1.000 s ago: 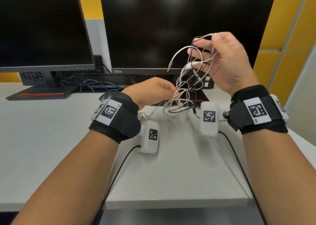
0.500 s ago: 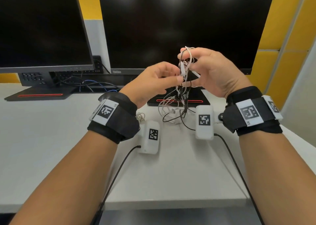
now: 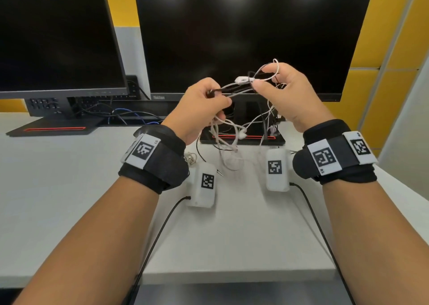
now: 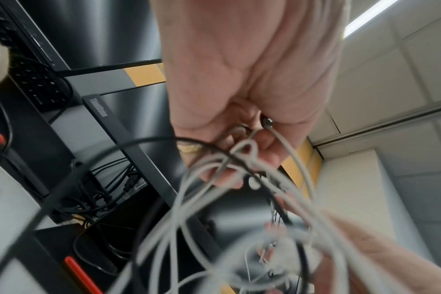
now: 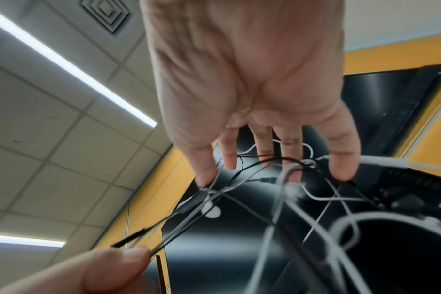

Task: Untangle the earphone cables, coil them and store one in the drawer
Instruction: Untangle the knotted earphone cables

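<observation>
A tangle of white and black earphone cables (image 3: 234, 135) hangs between my two raised hands in front of the middle monitor. My left hand (image 3: 216, 95) pinches a few black and white strands; in the left wrist view its curled fingers (image 4: 262, 145) close round them. My right hand (image 3: 262, 81) grips the strands beside a white inline remote (image 3: 242, 79), and more loops hang over its fingers (image 5: 290, 151). Short strands run taut between the hands. A white earbud (image 3: 242, 135) dangles below. No drawer is visible.
Two dark monitors (image 3: 243, 26) stand at the back of the white desk (image 3: 232, 235), the middle one on a black base with a red stripe (image 3: 243, 140). A small pale cable coil (image 3: 190, 159) lies by my left wrist. Loose computer cables (image 3: 130, 115) lie behind.
My left hand rose from the desk to meet the right, took hold of strands, and the hands have now drawn apart, stretching strands between them.
</observation>
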`<control>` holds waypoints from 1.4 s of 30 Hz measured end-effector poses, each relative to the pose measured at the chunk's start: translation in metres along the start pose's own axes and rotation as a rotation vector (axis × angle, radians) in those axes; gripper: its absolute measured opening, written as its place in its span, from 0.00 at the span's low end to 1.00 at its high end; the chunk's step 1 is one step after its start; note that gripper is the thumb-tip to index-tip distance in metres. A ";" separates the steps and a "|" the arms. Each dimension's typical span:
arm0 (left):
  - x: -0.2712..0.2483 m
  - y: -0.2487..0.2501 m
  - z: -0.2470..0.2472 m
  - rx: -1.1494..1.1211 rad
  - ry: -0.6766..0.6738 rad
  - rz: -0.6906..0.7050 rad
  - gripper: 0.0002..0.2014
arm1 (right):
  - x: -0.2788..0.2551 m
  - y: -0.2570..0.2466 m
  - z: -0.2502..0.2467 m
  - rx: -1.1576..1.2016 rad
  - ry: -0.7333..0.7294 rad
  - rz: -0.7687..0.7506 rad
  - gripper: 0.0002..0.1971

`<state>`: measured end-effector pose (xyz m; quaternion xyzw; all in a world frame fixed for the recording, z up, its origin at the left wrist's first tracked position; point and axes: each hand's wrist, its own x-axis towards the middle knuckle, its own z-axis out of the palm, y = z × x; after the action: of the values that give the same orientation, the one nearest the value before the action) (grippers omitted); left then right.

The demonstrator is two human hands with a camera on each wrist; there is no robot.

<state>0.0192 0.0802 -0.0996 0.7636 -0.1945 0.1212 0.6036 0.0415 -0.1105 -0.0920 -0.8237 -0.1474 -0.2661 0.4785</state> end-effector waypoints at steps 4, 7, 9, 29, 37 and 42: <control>0.002 -0.001 -0.003 -0.045 0.015 -0.024 0.11 | 0.002 0.000 -0.002 0.019 0.026 0.025 0.32; -0.003 0.002 0.000 -0.026 -0.153 -0.065 0.11 | 0.003 0.000 -0.001 0.031 0.048 -0.001 0.43; -0.005 0.002 0.001 0.024 -0.221 -0.067 0.11 | 0.005 0.003 -0.002 -0.007 0.106 -0.019 0.47; 0.003 0.005 -0.005 -0.208 0.229 -0.021 0.13 | 0.004 0.011 -0.014 -0.157 0.156 0.188 0.44; -0.003 0.009 -0.001 -0.395 0.012 0.006 0.10 | 0.008 0.016 -0.010 -0.292 -0.058 0.252 0.29; -0.006 0.007 0.002 -0.468 -0.088 0.092 0.09 | 0.005 0.007 -0.008 -0.261 -0.090 0.237 0.19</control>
<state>0.0110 0.0774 -0.0964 0.5978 -0.2779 0.0670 0.7490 0.0467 -0.1206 -0.0911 -0.9016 -0.0346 -0.1875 0.3882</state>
